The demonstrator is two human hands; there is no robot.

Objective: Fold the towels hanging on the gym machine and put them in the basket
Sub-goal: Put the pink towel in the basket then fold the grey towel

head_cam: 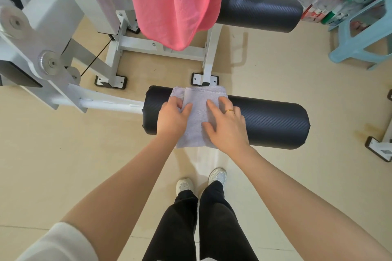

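Both hands lie on the folded grey towel (198, 116) draped over the black roller pad (273, 121): left hand (172, 117) fingers pinch a fold, right hand (227, 127) fingers press flat. A pink towel (174, 3) hangs at 12 o'clock; no writing is legible.

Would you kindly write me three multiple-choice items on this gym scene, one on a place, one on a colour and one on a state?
1. Where does the grey towel lie?
A. In a basket
B. Over the black roller pad
C. On the floor

2. What colour is the towel hanging over the seat pad?
A. Pink
B. Green
C. White

3. How does the right hand meet the grey towel?
A. Clenched into a fist
B. Lifted clear of it
C. Flat, with its fingers spread

Answers: 1 B, the towel drapes across the roller. 2 A, the pink towel hangs there. 3 C, the palm presses on the cloth while the left hand grips its edge.
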